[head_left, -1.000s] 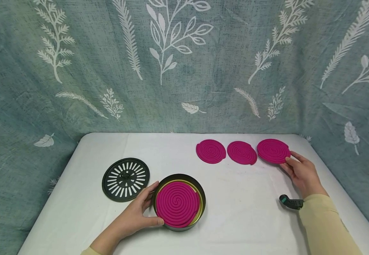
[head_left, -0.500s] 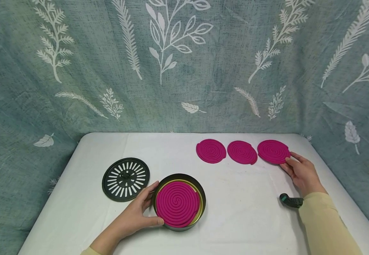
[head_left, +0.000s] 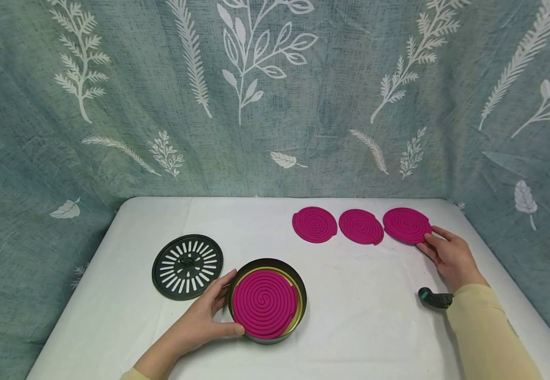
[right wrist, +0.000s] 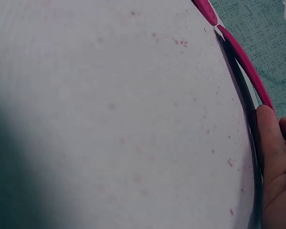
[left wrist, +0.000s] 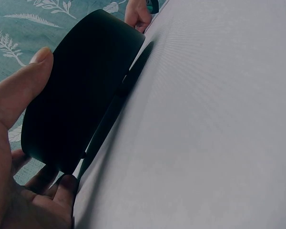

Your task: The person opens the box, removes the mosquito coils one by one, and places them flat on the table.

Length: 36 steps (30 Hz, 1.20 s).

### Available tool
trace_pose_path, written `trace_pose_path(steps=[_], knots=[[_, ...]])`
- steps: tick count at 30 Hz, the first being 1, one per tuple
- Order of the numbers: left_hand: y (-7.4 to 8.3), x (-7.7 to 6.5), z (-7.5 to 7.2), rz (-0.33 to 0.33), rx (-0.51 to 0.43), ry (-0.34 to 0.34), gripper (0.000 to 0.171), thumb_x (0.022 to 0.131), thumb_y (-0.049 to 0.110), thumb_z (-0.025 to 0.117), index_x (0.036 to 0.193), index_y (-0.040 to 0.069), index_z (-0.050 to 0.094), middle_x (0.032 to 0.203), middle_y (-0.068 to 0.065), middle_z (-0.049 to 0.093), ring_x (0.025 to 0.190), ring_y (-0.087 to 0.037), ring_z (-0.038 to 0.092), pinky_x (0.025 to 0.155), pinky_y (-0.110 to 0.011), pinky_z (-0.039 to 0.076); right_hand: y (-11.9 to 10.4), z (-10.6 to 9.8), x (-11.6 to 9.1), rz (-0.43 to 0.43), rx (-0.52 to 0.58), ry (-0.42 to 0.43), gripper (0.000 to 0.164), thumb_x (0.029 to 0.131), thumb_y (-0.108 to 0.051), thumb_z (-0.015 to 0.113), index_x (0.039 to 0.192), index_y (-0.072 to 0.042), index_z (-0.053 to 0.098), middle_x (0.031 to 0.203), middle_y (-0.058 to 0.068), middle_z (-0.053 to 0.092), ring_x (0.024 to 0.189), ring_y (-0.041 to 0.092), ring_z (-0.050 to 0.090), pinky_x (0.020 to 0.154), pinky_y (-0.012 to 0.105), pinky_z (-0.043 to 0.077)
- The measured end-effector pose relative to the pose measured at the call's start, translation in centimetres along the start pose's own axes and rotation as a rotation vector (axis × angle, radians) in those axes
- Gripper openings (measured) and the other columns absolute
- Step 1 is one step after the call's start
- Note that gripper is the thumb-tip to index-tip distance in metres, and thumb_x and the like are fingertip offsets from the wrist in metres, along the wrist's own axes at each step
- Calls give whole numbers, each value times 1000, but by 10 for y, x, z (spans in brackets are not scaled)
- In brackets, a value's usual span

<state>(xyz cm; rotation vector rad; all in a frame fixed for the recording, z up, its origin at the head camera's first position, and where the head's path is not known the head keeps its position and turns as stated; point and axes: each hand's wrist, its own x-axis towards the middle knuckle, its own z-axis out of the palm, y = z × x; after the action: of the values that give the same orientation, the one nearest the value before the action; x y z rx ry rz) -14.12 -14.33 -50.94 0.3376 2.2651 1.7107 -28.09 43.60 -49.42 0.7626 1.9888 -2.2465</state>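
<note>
A round dark tin [head_left: 301,311] with a gold inner rim stands near the front middle, a magenta mosquito coil [head_left: 265,303] lying in it. My left hand [head_left: 203,324] grips the tin by its left side, thumb at the front and fingers farther back; the left wrist view shows the dark side wall [left wrist: 86,81] between them. At the back right, my right hand [head_left: 454,258] pinches the near right edge of another mosquito coil [head_left: 406,225]. The right wrist view has that coil [right wrist: 248,67] edge-on, slightly raised over its shadow, fingertips under its edge.
Two more magenta coils [head_left: 315,225] [head_left: 361,227] lie in a row left of the pinched one. A black slotted lid [head_left: 187,268] rests left of the tin. A patterned curtain [head_left: 275,105] hangs behind the white table [head_left: 350,306].
My right hand and the coil it pinches have shifted only very slightly. My left hand keeps its grip on the tin, which stays in place.
</note>
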Motion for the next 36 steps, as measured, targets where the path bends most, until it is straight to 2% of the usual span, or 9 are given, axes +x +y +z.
trace_pose_path(steps=[8, 10, 13, 20, 28, 36], knots=[[0, 0, 0, 11, 8, 3, 116, 60, 36, 95, 156, 26, 30, 156, 10, 28, 141, -16, 34, 114, -23, 31, 4, -2, 0, -2, -48, 21, 70, 102, -12, 55, 159, -10, 15, 152, 17, 29, 96, 0, 63, 94, 25, 54], [0, 0, 1, 9, 9, 4, 116, 60, 36, 95, 156, 26, 30, 156, 10, 28, 141, -16, 34, 114, -23, 31, 2, -2, -2, 0, -48, 19, 70, 101, -12, 55, 159, -10, 14, 160, 16, 18, 98, 0, 62, 95, 25, 54], [0, 0, 0, 9, 7, 6, 117, 60, 36, 95, 156, 24, 30, 156, 10, 28, 141, -16, 34, 114, -23, 31, 0, -3, -5, -1, -30, 0, 72, 101, -11, 56, 159, -10, 14, 162, 16, 12, 100, 0, 61, 97, 25, 53], [2, -1, 0, 5, -1, 1, 117, 60, 34, 95, 156, 24, 30, 156, 10, 28, 141, -15, 33, 114, -22, 31, -3, -7, -11, 0, -27, 6, 74, 99, -10, 59, 159, -9, 15, 144, 15, 33, 100, 3, 63, 95, 27, 54], [0, -1, 0, 5, -10, 2, 117, 61, 33, 95, 156, 24, 29, 156, 10, 28, 141, -15, 33, 114, -22, 31, -4, -9, -14, 8, -20, 12, 76, 98, -13, 62, 159, -11, 17, 131, 8, 44, 100, 5, 63, 95, 29, 54], [0, -1, 0, 36, -10, -6, 117, 62, 30, 95, 157, 20, 28, 156, 6, 29, 142, -14, 33, 115, -22, 29, -4, -12, -18, -28, 40, -21, 80, 97, -9, 63, 159, -10, 13, 118, 0, 56, 104, 6, 64, 95, 28, 54]])
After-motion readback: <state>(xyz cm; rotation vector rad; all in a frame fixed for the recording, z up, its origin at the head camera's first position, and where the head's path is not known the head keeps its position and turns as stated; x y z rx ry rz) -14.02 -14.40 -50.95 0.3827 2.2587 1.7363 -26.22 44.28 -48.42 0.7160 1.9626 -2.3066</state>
